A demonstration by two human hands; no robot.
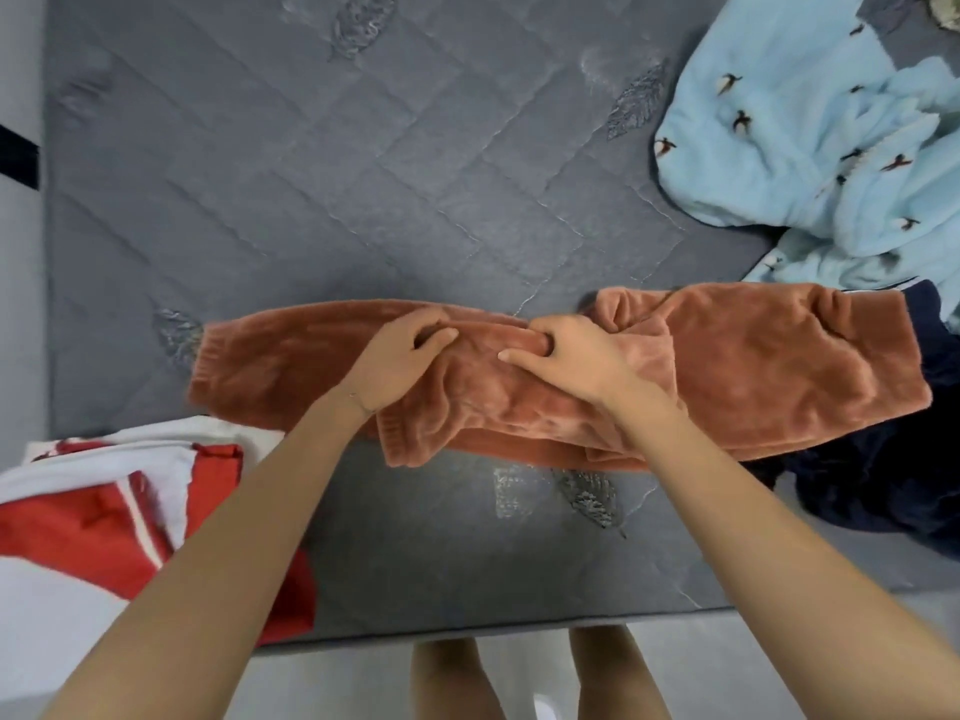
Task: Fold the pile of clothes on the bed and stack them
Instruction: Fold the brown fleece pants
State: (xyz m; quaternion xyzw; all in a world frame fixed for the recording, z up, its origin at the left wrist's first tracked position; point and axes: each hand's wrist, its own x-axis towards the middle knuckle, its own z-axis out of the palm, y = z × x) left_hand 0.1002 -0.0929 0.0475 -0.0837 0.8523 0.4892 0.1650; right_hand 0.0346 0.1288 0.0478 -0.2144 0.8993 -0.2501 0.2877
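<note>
Mid-fold, left hand and right hand pinch the rust fleece mid-length; next, I judge, fold its 3 o'clock end toward 9.

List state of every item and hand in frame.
Rust-orange plush garment: partly folded lengthwise, spread across the grey quilted mattress.
Left hand: grips its middle.
Right hand: pinches its middle.
Pale blue bird-print fleece: crumpled, unfolded.
Navy garment: crumpled, partly under orange one.
Red-and-white garment: looks folded, set aside.
</note>
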